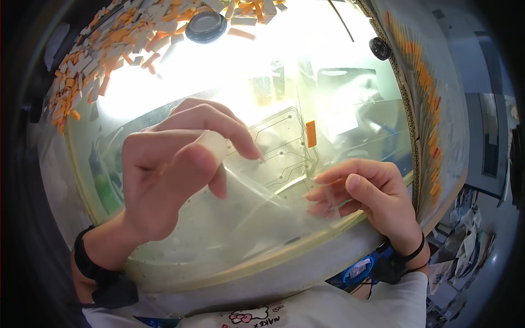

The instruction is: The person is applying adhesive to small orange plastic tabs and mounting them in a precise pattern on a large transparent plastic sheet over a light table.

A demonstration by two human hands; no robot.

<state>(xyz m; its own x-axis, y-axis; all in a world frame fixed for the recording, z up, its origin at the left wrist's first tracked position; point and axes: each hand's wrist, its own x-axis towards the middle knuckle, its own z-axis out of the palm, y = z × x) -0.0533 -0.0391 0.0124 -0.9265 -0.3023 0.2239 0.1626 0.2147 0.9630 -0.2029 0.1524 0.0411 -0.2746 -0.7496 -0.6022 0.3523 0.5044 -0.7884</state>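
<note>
A clear plastic film (257, 191) is raised between my hands, its edge catching the light. My left hand (169, 158) has its fingers curled at the film's upper left part, and a whitish finger cot covers the thumb tip. On the right, my right hand (377, 194) holds the film's other end between thumb and fingers; the exact contact is hard to make out. Beneath lies a transparent circuit sheet (281, 153) with thin dark traces and small dots. An orange tab (311, 134) sits at its right edge.
The glowing work surface (180, 71) is very bright at the back. Many orange and white tabs (158, 27) lie along the far left, near a dark round lid (206, 27). Rows of orange tabs (421, 71) line the right edge, beside a black knob (379, 48).
</note>
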